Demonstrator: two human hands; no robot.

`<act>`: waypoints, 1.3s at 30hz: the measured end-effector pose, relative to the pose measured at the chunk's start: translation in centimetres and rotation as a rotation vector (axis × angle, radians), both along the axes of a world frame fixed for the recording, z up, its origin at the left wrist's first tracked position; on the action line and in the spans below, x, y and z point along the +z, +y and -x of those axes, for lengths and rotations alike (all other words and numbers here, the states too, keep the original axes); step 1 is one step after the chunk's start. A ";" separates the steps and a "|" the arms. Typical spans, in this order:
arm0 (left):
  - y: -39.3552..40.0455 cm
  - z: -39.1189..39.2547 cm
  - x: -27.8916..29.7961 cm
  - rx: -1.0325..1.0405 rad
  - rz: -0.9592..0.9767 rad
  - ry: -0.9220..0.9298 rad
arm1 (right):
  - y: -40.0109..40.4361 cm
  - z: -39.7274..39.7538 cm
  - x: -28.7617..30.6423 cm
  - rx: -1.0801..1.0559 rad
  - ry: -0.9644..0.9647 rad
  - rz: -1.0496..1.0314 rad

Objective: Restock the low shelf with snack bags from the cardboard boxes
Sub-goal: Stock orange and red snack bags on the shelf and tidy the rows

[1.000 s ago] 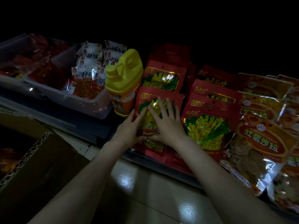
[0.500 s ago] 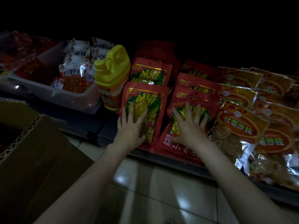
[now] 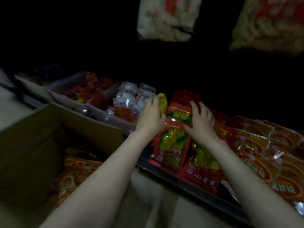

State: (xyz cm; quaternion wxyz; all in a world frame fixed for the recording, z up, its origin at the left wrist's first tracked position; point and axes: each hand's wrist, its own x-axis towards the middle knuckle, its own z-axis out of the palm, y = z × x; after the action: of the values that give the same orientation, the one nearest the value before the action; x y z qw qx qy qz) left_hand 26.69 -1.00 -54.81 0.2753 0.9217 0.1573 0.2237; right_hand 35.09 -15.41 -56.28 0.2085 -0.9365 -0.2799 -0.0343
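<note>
1. Judging from how things lay, I put the restocking well under way but not finished: the low shelf (image 3: pixel 166 176) already carried rows of red snack bags (image 3: pixel 171 142) with green and yellow print at its front, and orange bags (image 3: pixel 256 163) beside them to the right, overlapping like tiles.
2. What remained, as I read it, sat in the cardboard box (image 3: pixel 85 127) on the floor to the left of the shelf: more orange bags (image 3: pixel 70 180) showed inside it, so there was stock yet to move.
3. My left hand (image 3: pixel 150 118) reached to the yellow-capped container (image 3: pixel 162 102) that stood between the clear bin (image 3: pixel 102 115) of small white packets and the red bags; its fingers curved against the yellow cap, though I could not tell whether they truly gripped it or only touched it.
4. My right hand (image 3: pixel 201 122) hovered over the second row of red bags with its fingers spread apart and slightly bent, clamped on nothing.
5. The bags looked glossy and flat, their foil catching glints, the front ones leaning out over the shelf lip; motion blur and dim light hid the finer print.
6. Two pale bags (image 3: pixel 166 17) hung blurred above, on a darker upper level.
</note>
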 end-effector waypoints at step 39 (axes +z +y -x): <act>11.3 30.0 -13.8 0.912 -0.065 0.536 | 21.7 20.5 -13.2 0.685 0.097 0.429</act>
State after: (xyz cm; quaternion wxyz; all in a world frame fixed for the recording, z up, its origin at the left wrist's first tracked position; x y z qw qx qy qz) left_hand -3.30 10.28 -68.62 0.0716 0.7926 0.5999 0.0822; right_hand 14.59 6.32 -69.48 0.0206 -0.8119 -0.5662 0.1405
